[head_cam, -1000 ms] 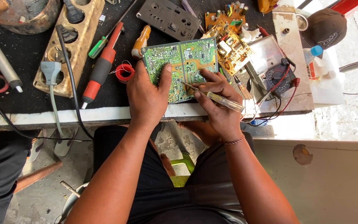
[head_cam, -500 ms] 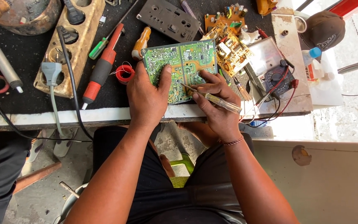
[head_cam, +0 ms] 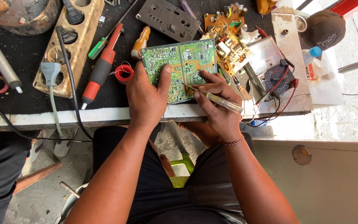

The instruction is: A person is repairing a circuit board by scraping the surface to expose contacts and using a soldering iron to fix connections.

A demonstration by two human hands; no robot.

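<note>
A green circuit board [head_cam: 183, 60] lies solder-side up near the front edge of the workbench [head_cam: 42, 118]. My left hand [head_cam: 148, 95] grips its lower left part, thumb resting on the board. My right hand [head_cam: 214, 103] holds a clear-handled screwdriver [head_cam: 218, 98], its tip touching the board's middle, while the index finger presses on the board's right side.
A red solder spool [head_cam: 124, 74], a red-and-black soldering iron [head_cam: 100, 70], small screwdrivers [head_cam: 139, 41], a wooden socket strip [head_cam: 69, 45] with plugs, orange circuit boards [head_cam: 228, 45], a multimeter [head_cam: 270, 70] with red leads, a grey panel [head_cam: 168, 18] and a dark cap [head_cam: 324, 29] surround the board.
My right hand and screwdriver tip have shifted slightly on the board. The left hand keeps its grip.
</note>
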